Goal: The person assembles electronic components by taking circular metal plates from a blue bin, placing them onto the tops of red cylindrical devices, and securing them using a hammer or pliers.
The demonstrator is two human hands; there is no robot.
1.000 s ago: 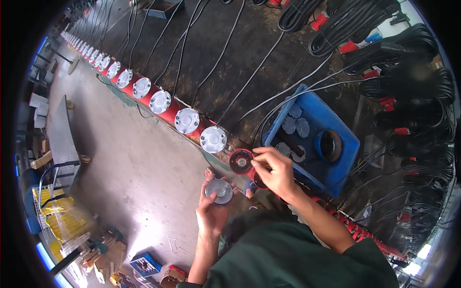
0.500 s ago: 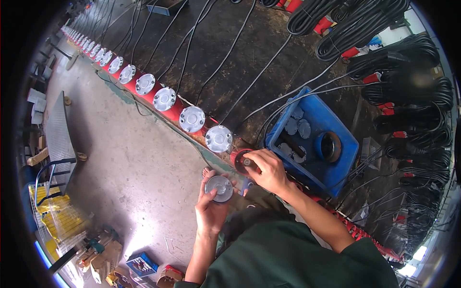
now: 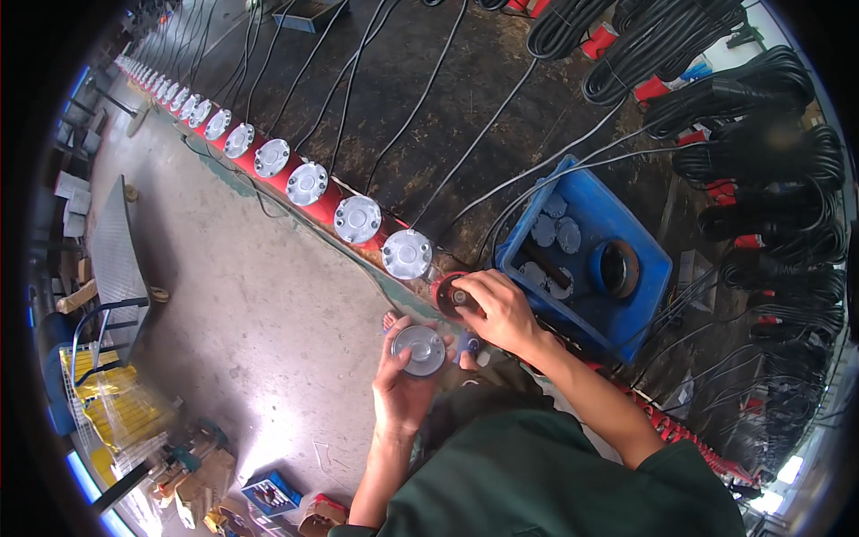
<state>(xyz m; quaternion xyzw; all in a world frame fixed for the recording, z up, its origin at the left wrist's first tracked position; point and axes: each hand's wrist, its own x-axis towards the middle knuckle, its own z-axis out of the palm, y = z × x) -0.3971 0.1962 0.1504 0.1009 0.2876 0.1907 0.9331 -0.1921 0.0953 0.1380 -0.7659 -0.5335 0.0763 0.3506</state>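
Note:
My left hand [image 3: 403, 398] grips a round, clear grey cover [image 3: 419, 350], with the thumb over its edge and the fingers around its far side. The fingers of my right hand [image 3: 503, 315] are bent together over the open end of a red cylinder [image 3: 442, 292]. A small round metal part [image 3: 460, 297] shows by the fingertips; whatever they pinch is hidden. Just beyond stands another red cylinder whose end carries a silvery round cover [image 3: 407, 255] with screws. Similar covered cylinders [image 3: 307, 183] run in a long row toward the far left.
Right of my right hand, a blue plastic bin [image 3: 660, 285] holds several round covers [image 3: 568, 234] and a dark ring [image 3: 630, 268]. Black cables [image 3: 483, 137] cross the dark tabletop [image 3: 501, 107] to coiled bundles [image 3: 667, 54] along the right. A grey metal cart [image 3: 121, 242] stands at left.
My left hand and the clear cover have shifted slightly right. My right hand stays at the red cylinder's open end, its fingers slightly moved. The whole view has shifted a little.

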